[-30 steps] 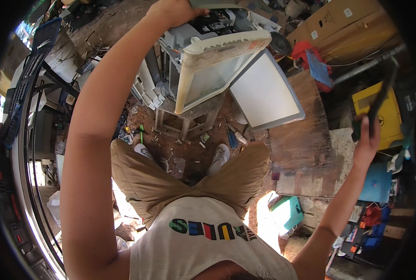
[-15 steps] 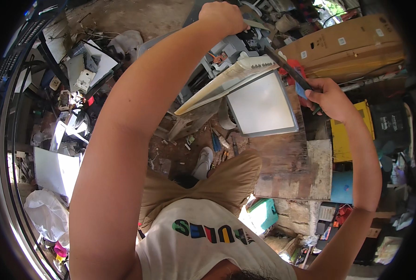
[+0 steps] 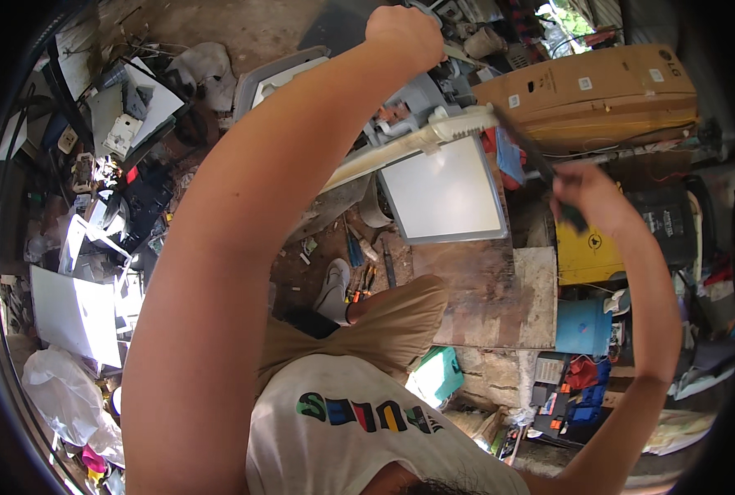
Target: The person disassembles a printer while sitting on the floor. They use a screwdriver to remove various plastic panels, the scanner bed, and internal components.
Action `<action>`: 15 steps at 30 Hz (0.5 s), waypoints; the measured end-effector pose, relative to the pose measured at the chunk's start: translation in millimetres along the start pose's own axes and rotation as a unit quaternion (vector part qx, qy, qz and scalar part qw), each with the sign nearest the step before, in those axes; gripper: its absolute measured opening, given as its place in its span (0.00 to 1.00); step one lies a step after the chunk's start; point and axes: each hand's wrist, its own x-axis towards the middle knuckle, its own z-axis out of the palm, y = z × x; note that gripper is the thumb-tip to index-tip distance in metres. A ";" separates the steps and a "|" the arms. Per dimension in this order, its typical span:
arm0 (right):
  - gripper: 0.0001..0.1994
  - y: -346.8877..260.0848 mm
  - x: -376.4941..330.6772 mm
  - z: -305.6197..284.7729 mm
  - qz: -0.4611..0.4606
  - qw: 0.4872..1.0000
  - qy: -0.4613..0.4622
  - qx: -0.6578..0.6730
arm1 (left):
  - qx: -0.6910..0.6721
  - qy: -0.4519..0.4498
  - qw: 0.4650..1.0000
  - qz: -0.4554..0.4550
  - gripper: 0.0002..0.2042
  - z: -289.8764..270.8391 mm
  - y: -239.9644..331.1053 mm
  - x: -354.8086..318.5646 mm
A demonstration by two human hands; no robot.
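Note:
My right hand (image 3: 583,191) grips a long, dark, bar-shaped tool (image 3: 531,148), blurred by motion. Its far end lies close to the cream plastic edge (image 3: 458,125) of a partly opened grey machine (image 3: 413,92); contact cannot be made out. My left hand (image 3: 404,35) is closed at the machine's far side, and what lies inside its fingers is hidden. That forearm covers part of the housing. A white panel with a grey border (image 3: 443,191) rests tilted below the cream edge, beside a wooden board (image 3: 483,289).
A long cardboard box (image 3: 590,95) stands at the back right, with a yellow case (image 3: 586,256) and a blue container (image 3: 583,326) nearer. Hand tools (image 3: 367,276) lie on the floor by my shoe (image 3: 332,289). Scrap parts and a white plastic bag (image 3: 62,392) crowd the left.
My right hand and the bar-shaped tool have swung back to the right, away from the machine. My left hand stays closed at the far side. The whole view has shifted slightly.

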 end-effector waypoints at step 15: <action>0.13 16.4 18.5 -9.6 0.039 0.968 -0.238 0.071 | 0.008 -0.004 1.000 0.015 0.13 -6.7 -2.6 -2.6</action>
